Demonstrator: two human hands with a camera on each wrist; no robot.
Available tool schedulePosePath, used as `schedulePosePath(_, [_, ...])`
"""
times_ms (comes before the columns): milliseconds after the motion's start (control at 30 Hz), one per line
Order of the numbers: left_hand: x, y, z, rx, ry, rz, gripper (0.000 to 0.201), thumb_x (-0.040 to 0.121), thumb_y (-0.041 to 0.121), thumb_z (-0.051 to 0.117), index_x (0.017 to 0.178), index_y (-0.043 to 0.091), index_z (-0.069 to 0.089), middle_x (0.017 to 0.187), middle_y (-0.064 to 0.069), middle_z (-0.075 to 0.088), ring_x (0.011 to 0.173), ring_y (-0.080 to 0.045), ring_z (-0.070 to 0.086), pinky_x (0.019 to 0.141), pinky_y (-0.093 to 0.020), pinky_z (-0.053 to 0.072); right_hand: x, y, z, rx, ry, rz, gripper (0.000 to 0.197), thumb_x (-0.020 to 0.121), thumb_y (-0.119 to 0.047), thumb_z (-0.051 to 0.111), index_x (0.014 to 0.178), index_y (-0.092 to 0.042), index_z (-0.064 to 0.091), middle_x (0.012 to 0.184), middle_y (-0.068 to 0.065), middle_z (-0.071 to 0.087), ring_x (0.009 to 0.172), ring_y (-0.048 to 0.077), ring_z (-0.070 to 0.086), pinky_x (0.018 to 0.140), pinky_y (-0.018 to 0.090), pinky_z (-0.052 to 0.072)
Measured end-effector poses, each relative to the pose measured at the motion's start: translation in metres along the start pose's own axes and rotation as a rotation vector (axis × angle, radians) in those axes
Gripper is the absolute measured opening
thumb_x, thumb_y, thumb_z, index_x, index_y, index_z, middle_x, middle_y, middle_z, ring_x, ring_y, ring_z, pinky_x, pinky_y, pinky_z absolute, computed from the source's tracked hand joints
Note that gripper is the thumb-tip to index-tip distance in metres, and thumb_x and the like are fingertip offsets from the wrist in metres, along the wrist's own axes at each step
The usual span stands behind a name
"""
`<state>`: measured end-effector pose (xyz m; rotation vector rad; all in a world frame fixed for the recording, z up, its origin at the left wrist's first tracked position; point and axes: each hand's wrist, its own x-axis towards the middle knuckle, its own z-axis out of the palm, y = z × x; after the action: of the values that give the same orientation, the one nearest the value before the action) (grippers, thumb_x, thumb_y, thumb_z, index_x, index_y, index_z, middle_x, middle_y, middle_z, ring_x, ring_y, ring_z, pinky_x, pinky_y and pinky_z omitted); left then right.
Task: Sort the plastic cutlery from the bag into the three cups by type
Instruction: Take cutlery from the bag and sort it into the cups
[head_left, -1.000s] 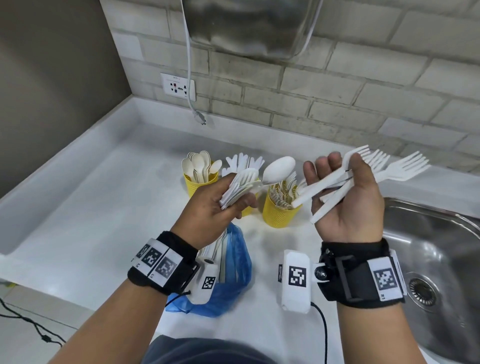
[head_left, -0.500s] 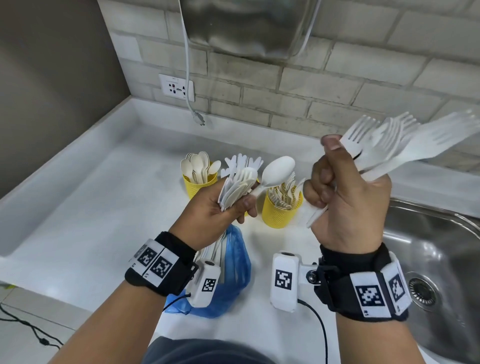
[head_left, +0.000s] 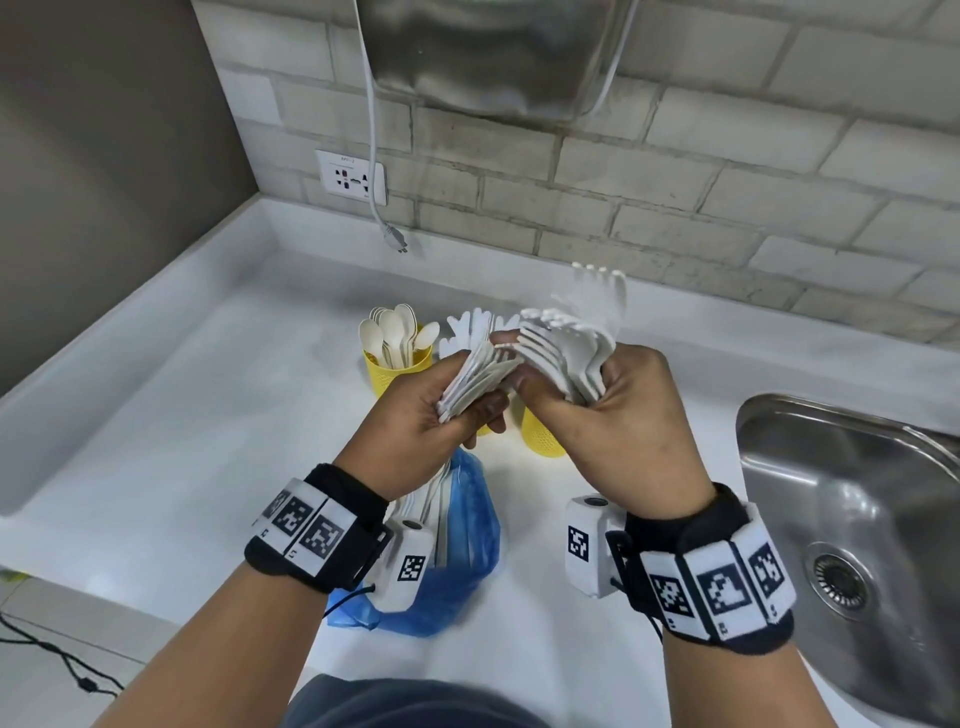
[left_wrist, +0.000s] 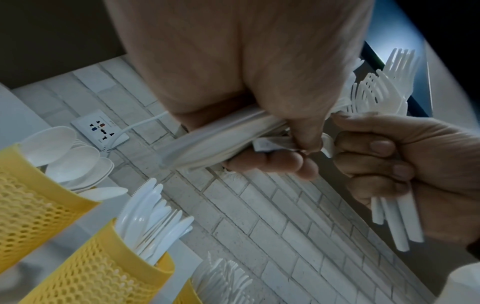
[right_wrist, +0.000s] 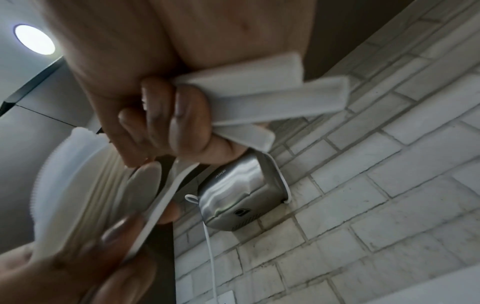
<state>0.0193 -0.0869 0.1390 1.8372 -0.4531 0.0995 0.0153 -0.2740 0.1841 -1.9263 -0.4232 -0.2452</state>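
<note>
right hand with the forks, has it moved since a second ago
Yes. The right hand has swung left from beside the sink, over the yellow cup, and now meets the left hand.

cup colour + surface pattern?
Yellow, with a perforated mesh-like wall; cups show it best in the left wrist view.

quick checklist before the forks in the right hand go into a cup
1. Right hand grips the forks firmly: ok.
2. Bunch holds only forks: cannot tell, some blurred.
3. Fork cup open to reach: not ok, the hands cover it.
4. Left hand holds its own bundle apart from the forks: not ok, they meet.
5. Spoon cup upright: ok.
</note>
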Motion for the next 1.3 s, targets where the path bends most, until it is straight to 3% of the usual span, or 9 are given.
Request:
schedulePosePath(167, [0.000,0.001,0.003,-0.016,0.012,-0.005,0.030,0.100,0.008,0.063,0.096,0.038,0.063,0.072,0.015,0.069,0.062,-0.002,0.061,0.063,-0.017,0.051,0.002,0.002,0.004,0.258,-0.016,-0.016,0.014,0.093,0.002,0.070,0.089,-0.010,0.077,0.073,0.014,0.072,0.067,0.028,0.070,0.065,0.034,0.057])
schedulePosePath(300, [0.001,-0.002,0.003,0.020,-0.010,-0.005,0.036,0.098,-0.002,0.063,0.103,0.034,0.064,0.081,0.008,0.071,0.065,0.000,0.065,0.062,-0.016,0.051,0.002,0.000,0.002,0.354,-0.022,0.077,0.012,0.094,0.005,0.066,0.092,-0.004,0.073,0.059,-0.006,0.067,0.049,0.005,0.059,0.053,0.014,0.045])
schedulePosePath(400, [0.002,-0.009,0.002,0.095,-0.024,-0.043,0.029,0.096,-0.005,0.063,0.101,0.023,0.067,0.083,0.010,0.071,0.066,0.000,0.065,0.060,-0.015,0.049,0.004,0.004,-0.001,0.432,0.002,0.179,0.014,0.097,0.004,0.062,0.093,-0.006,0.071,0.048,-0.012,0.050,0.037,0.005,0.037,0.041,0.018,0.032])
schedulePosePath(633, [0.003,-0.016,-0.002,0.130,0.016,-0.071,0.007,0.101,0.019,0.062,0.099,0.016,0.069,0.080,0.006,0.072,0.062,-0.022,0.061,0.060,-0.028,0.054,0.008,0.009,-0.011,0.686,0.070,0.252,0.019,0.098,-0.005,0.061,0.085,-0.014,0.072,0.058,0.013,0.018,0.043,0.011,0.019,0.045,0.018,0.022])
schedulePosePath(767, [0.004,-0.016,0.000,0.094,0.019,-0.096,0.011,0.102,0.020,0.062,0.104,0.012,0.070,0.078,0.006,0.072,0.061,-0.028,0.058,0.060,-0.035,0.055,0.005,0.015,-0.003,0.539,-0.013,0.246,0.032,0.092,-0.021,0.069,0.092,0.011,0.063,0.050,0.000,0.035,0.040,0.013,0.025,0.045,0.020,0.024])
schedulePosePath(933, [0.003,-0.017,-0.004,0.069,0.031,-0.117,0.010,0.102,0.021,0.061,0.096,0.017,0.069,0.078,0.003,0.072,0.057,-0.011,0.056,0.058,-0.027,0.054,0.008,0.012,-0.002,0.705,0.066,0.182,0.027,0.102,-0.017,0.057,0.077,-0.017,0.067,0.053,0.005,0.029,0.042,0.016,0.025,0.045,0.022,0.027])
schedulePosePath(1033, [0.002,-0.018,-0.004,0.040,0.030,-0.149,0.011,0.103,0.023,0.062,0.096,0.018,0.068,0.079,0.000,0.072,0.059,-0.010,0.057,0.061,-0.038,0.057,0.012,0.009,-0.008,0.882,0.130,0.192,0.027,0.106,-0.017,0.049,0.083,-0.016,0.062,0.060,0.003,0.045,0.048,0.015,0.038,0.044,0.024,0.035])
schedulePosePath(1167, [0.000,-0.015,-0.005,0.002,0.044,-0.154,0.014,0.103,0.023,0.062,0.091,0.027,0.067,0.079,-0.005,0.071,0.057,-0.008,0.055,0.058,-0.031,0.055,0.014,0.014,-0.014,1.152,0.263,0.319,0.030,0.106,-0.023,0.048,0.083,-0.019,0.066,0.073,0.001,0.061,0.063,0.016,0.059,0.060,0.032,0.054])
schedulePosePath(1300, [-0.002,-0.013,-0.003,-0.025,0.050,-0.168,0.018,0.102,0.023,0.062,0.090,0.034,0.065,0.078,-0.004,0.071,0.056,-0.013,0.055,0.059,-0.021,0.051,0.016,0.029,-0.016,1.222,0.384,0.369,0.022,0.101,-0.027,0.057,0.119,-0.013,0.058,0.104,0.009,0.072,0.102,0.027,0.071,0.099,0.053,0.054])
